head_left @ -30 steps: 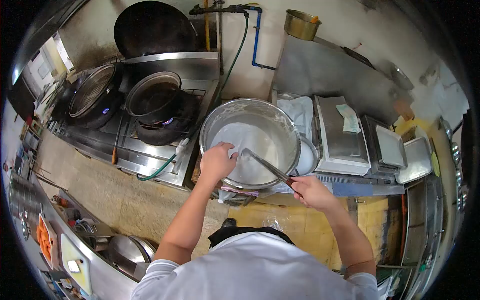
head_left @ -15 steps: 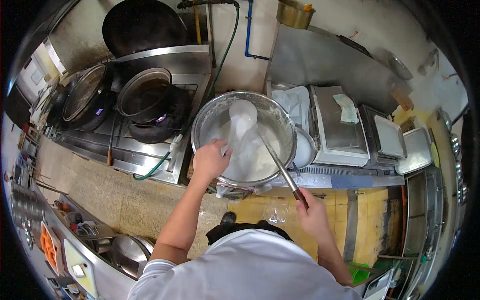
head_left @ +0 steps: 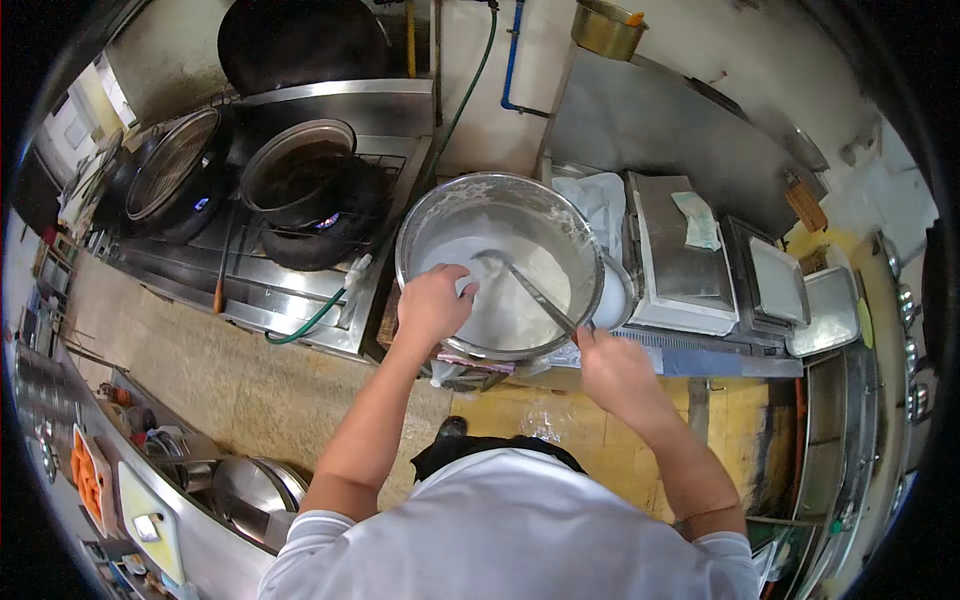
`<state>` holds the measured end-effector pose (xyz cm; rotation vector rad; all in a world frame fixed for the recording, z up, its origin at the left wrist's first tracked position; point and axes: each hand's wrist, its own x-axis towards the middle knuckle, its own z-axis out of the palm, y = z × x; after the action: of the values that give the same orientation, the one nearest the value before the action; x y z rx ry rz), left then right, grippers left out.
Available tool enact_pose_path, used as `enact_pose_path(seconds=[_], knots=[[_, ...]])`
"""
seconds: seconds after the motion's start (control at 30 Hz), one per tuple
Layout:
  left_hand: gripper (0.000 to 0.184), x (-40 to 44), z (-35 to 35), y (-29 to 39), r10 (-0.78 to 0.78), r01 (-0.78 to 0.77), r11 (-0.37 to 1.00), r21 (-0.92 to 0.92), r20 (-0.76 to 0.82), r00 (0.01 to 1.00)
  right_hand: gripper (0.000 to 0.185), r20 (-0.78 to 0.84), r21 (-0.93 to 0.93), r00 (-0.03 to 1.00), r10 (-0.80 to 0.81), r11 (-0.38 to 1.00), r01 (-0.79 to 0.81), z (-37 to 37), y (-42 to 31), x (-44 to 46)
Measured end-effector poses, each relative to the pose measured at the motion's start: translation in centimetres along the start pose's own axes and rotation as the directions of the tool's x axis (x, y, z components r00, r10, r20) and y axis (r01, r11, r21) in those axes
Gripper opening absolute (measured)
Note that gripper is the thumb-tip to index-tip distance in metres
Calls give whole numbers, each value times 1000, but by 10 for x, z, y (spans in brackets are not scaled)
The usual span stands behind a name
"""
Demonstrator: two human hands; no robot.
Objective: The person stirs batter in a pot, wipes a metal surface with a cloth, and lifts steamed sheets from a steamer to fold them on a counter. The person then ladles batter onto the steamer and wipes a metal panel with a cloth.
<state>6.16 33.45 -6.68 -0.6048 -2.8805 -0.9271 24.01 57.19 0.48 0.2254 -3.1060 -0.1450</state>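
A large steel pot (head_left: pixel 585 228) holds a white, thin-looking liquid, with white residue streaked on its inner wall. My right hand (head_left: pixel 617 372) is closed around the handle of a long metal ladle (head_left: pixel 540 300) by the pot's near right rim. The ladle slants down into the pot, its bowl end low in the white liquid and mostly hidden. Over the pot's near left rim, my left hand (head_left: pixel 432 305) has its fingers curled with the thumb opposite. What it holds, if anything, is pale or see-through and cannot be made out.
Left of the pot, a dark wok-like pan (head_left: pixel 298 175) sits over a lit burner, near a green hose (head_left: pixel 310 332). To the right are a steel-topped box (head_left: pixel 685 250) and trays (head_left: pixel 778 280). Orange pieces fill a tray (head_left: pixel 92 480) at lower left.
The ladle's bowl, raised white above the liquid before, has gone down into it. My right hand has moved up to the pot's rim. The left hand has shifted slightly right.
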Motion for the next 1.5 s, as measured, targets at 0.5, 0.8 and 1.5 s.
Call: enact_pose_path(seconds=[0.5, 0.8, 1.5], knots=[[29, 2, 2, -4, 14, -14, 1000, -7, 10, 1000, 21, 377, 16, 891, -254, 963, 267, -133, -11, 21], [30, 1, -2, 0, -20, 19, 1000, 22, 47, 999, 33, 85, -114, 991, -104, 987, 113, -16, -47, 7], [31, -1, 4, -1, 11, -15, 998, 68, 56, 998, 28, 753, 476, 655, 64, 634, -610, -78, 32, 51]])
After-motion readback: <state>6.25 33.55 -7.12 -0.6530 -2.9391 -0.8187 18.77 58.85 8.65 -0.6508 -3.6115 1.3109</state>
